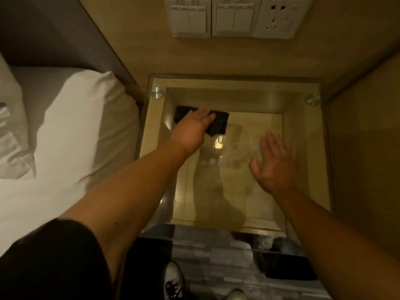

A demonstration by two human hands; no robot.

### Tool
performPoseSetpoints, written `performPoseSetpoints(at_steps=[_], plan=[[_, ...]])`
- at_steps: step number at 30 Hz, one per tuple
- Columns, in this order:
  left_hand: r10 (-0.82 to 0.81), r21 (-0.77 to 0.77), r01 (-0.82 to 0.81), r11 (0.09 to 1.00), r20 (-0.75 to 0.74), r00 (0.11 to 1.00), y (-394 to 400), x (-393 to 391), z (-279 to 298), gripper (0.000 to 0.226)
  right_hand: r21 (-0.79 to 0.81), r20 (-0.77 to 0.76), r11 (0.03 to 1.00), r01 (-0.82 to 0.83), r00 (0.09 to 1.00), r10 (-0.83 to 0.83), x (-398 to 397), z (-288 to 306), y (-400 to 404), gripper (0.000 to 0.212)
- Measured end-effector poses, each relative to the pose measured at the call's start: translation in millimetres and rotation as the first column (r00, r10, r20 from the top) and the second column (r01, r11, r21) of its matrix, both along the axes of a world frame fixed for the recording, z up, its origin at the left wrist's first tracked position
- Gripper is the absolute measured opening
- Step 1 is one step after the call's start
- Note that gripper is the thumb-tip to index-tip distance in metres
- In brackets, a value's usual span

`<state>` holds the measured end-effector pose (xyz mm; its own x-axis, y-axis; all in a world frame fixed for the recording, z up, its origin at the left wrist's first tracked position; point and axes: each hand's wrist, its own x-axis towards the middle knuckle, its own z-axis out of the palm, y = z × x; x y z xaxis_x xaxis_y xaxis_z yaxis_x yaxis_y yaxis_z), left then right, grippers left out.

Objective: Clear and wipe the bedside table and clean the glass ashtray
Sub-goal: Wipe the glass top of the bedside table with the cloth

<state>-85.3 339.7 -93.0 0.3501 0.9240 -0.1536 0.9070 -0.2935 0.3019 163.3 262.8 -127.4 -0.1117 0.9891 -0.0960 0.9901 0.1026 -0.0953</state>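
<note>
The bedside table [307, 148] has a glass top with round metal studs at its far corners. A dark folded cloth [218, 124] lies on the glass near the far left corner. My left hand [192, 128] presses flat on the cloth, fingers stretched over it. Over the right half of the glass my right hand [272, 163] hovers with fingers spread and nothing in it. No ashtray is in view.
A bed with white sheets and a pillow [71, 126] borders the table on the left. Wall switches [207, 16] and a socket [277, 16] sit above the table. A dark bin [287, 267] stands on the floor at the table's near right, by my shoes [173, 284].
</note>
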Motion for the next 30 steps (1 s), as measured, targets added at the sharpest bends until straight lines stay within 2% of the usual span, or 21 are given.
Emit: performPoseSetpoints(at_steps=[7, 12, 17, 25, 28, 30], plan=[[0.02, -0.044, -0.018, 0.999, 0.039, 0.999, -184.3, -7.6, -5.1, 0.069, -0.024, -0.012, 1.0, -0.004, 1.0, 0.004, 0.1, 7.4, -2.3, 0.068], [0.044, -0.035, -0.044, 0.998, 0.0, 0.999, -255.8, -5.2, -9.4, 0.071, -0.066, -0.035, 0.998, -0.015, 0.999, 0.013, 2.1, 8.8, -1.4, 0.065], [0.074, -0.028, -0.074, 0.997, -0.025, 0.997, -280.8, -0.9, -6.7, 0.07, -0.08, -0.108, 0.997, -0.009, 0.994, 0.0, 15.2, 15.2, -11.0, 0.065], [0.041, -0.002, -0.041, 0.999, -0.005, 0.999, -303.6, 3.0, 8.0, 0.066, -0.106, -0.005, 0.994, 0.019, 1.0, -0.02, 47.8, 13.9, -43.1, 0.065], [0.067, 0.0, -0.067, 0.998, 0.119, 0.991, -300.2, -2.9, 20.2, 0.058, -0.093, 0.002, 0.996, 0.014, 1.0, -0.014, 47.2, 12.0, -43.6, 0.066], [0.216, -0.11, -0.193, 0.975, 0.261, 0.941, -280.5, -3.5, 32.0, 0.052, -0.082, 0.013, 0.996, 0.017, 1.0, -0.016, 48.0, 10.4, -43.7, 0.066]])
